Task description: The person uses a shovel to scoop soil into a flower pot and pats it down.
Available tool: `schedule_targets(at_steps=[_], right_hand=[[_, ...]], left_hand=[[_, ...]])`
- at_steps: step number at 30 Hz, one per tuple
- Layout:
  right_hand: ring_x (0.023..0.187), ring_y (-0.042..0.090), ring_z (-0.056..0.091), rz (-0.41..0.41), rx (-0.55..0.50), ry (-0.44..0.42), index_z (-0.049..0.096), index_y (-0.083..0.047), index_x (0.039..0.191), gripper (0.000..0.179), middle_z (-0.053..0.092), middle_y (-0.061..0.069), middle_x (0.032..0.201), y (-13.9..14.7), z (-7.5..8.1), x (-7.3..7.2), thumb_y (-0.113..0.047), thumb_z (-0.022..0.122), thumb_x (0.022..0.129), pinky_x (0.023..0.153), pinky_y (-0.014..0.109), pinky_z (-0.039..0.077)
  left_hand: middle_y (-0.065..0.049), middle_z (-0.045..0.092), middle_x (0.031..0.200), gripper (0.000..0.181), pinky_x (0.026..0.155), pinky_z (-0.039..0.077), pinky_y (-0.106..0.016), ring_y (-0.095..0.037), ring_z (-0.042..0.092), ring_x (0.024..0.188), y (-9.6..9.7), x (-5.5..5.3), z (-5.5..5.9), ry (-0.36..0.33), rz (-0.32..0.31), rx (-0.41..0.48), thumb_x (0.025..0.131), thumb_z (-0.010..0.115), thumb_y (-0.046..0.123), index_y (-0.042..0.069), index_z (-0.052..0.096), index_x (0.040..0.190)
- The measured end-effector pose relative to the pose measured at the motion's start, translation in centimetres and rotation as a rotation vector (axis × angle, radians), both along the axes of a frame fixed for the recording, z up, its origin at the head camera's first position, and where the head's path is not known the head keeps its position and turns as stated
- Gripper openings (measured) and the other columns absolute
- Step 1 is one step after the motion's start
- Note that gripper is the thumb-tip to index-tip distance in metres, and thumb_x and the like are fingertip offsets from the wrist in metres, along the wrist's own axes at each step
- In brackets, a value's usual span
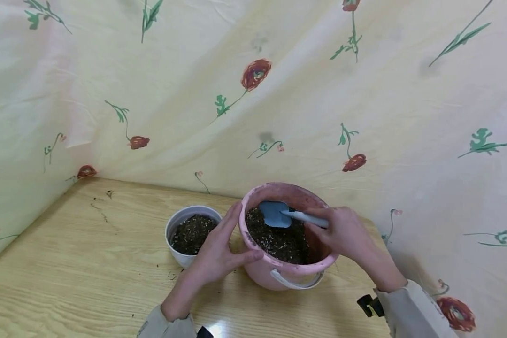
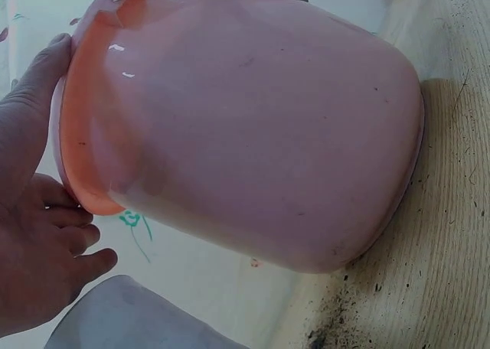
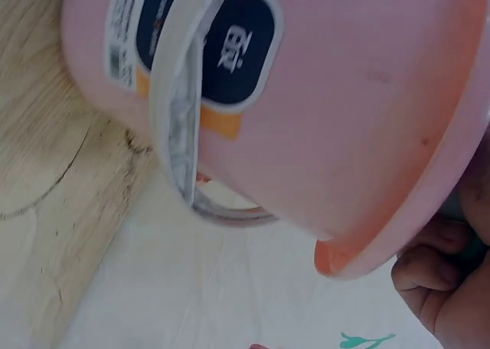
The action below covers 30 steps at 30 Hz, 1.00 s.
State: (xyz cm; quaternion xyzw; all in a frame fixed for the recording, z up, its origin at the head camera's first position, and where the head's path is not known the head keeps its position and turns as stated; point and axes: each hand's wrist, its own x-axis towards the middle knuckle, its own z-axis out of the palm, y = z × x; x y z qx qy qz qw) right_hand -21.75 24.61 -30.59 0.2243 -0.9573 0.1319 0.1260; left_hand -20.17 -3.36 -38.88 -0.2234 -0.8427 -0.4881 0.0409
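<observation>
Pot (image 1: 177, 256) near bucket (image 1: 259, 273), left hand (image 1: 216, 256) between, crumbs (image 1: 109, 193)

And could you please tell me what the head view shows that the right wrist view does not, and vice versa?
Only the head view shows the left hand, the blue trowel blade, the white plant pot and the dark soil inside the pink bucket.

Only the right wrist view shows the label with white characters on the bucket's side.

Both show the bucket itself, its pale handle, the right hand, the flower-printed cloth and the wood-grain tabletop.
</observation>
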Motion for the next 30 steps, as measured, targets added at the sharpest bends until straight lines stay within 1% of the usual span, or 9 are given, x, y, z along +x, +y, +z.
schedule_targets(at_steps=[5, 10, 12, 15, 18, 22, 24, 27, 30], right_hand=[[0.046, 0.004, 0.036, 0.054, 0.037, 0.018, 0.075, -0.007, 0.106, 0.025, 0.047, -0.01, 0.052, -0.1, 0.6, -0.7, -0.013, 0.076, 0.081, 0.043, 0.022, 0.032], [0.046, 0.002, 0.037, 0.094, 0.055, 0.001, 0.075, -0.007, 0.106, 0.025, 0.052, -0.01, 0.054, -0.3, 0.9, -0.9, -0.013, 0.076, 0.082, 0.044, 0.021, 0.033], [0.047, 0.0, 0.037, 0.125, 0.049, -0.012, 0.075, -0.007, 0.107, 0.025, 0.06, -0.006, 0.061, -0.3, 0.9, -1.0, -0.011, 0.076, 0.082, 0.044, 0.02, 0.034], [0.047, -0.002, 0.036, 0.188, 0.043, -0.034, 0.075, -0.007, 0.107, 0.026, 0.072, 0.002, 0.078, -0.2, 0.9, -1.2, -0.01, 0.076, 0.082, 0.044, 0.019, 0.035], [0.048, -0.005, 0.036, 0.255, 0.038, -0.046, 0.075, -0.007, 0.107, 0.025, 0.074, 0.006, 0.095, 0.2, 0.7, -1.6, -0.008, 0.076, 0.082, 0.045, 0.018, 0.036], [0.052, -0.005, 0.041, 0.32, 0.037, -0.047, 0.076, -0.008, 0.105, 0.023, 0.074, 0.002, 0.09, 0.6, 0.5, -2.1, -0.006, 0.075, 0.082, 0.047, 0.017, 0.038], [0.051, -0.005, 0.041, 0.33, 0.031, -0.082, 0.075, -0.009, 0.105, 0.023, 0.073, -0.001, 0.087, 0.8, 0.5, -2.1, -0.006, 0.075, 0.082, 0.046, 0.017, 0.039], [0.046, -0.006, 0.038, 0.314, 0.012, -0.195, 0.074, -0.008, 0.108, 0.024, 0.071, -0.003, 0.081, 1.1, 0.5, -1.9, -0.009, 0.074, 0.084, 0.041, 0.017, 0.037], [0.042, -0.006, 0.035, 0.29, -0.01, -0.293, 0.074, -0.007, 0.109, 0.025, 0.071, -0.004, 0.08, 1.5, 0.4, -1.6, -0.012, 0.073, 0.085, 0.039, 0.017, 0.034]], left_hand=[[0.009, 0.01, 0.16, 0.108, 0.113, 0.024, -0.053, -0.023, 0.018, 0.145, -0.1, 0.0, 0.0, 0.011, 0.0, 0.009, 0.073, 0.073, 0.061, 0.033, 0.009, 0.155], [0.009, 0.009, 0.16, 0.107, 0.113, 0.023, -0.053, -0.023, 0.017, 0.145, -0.2, 0.0, 0.0, 0.003, 0.0, 0.001, 0.073, 0.072, 0.062, 0.037, 0.007, 0.154], [0.009, 0.009, 0.16, 0.107, 0.113, 0.023, -0.054, -0.023, 0.017, 0.145, -0.1, 0.0, 0.0, 0.0, 0.002, 0.002, 0.073, 0.072, 0.062, 0.036, 0.007, 0.154], [0.01, 0.009, 0.16, 0.108, 0.112, 0.023, -0.055, -0.023, 0.017, 0.145, -0.1, 0.1, 0.1, -0.015, 0.006, 0.006, 0.073, 0.073, 0.063, 0.036, 0.008, 0.155], [0.011, 0.008, 0.159, 0.108, 0.112, 0.022, -0.055, -0.023, 0.016, 0.145, 0.0, 0.2, 0.1, -0.033, 0.008, 0.005, 0.072, 0.072, 0.064, 0.038, 0.007, 0.154], [0.012, 0.007, 0.159, 0.108, 0.112, 0.022, -0.054, -0.024, 0.016, 0.145, 0.1, 0.3, 0.2, -0.031, 0.011, -0.012, 0.071, 0.071, 0.066, 0.041, 0.005, 0.152], [0.011, 0.007, 0.159, 0.108, 0.112, 0.022, -0.054, -0.024, 0.017, 0.145, 0.1, 0.3, 0.2, -0.023, 0.016, -0.018, 0.071, 0.071, 0.066, 0.039, 0.006, 0.153], [0.01, 0.008, 0.159, 0.11, 0.112, 0.023, -0.054, -0.025, 0.018, 0.145, 0.1, 0.3, 0.3, -0.013, 0.022, -0.027, 0.071, 0.071, 0.066, 0.036, 0.007, 0.154], [0.009, 0.009, 0.159, 0.11, 0.112, 0.024, -0.054, -0.026, 0.019, 0.144, 0.1, 0.3, 0.3, -0.003, 0.03, -0.032, 0.07, 0.072, 0.065, 0.035, 0.008, 0.155]])
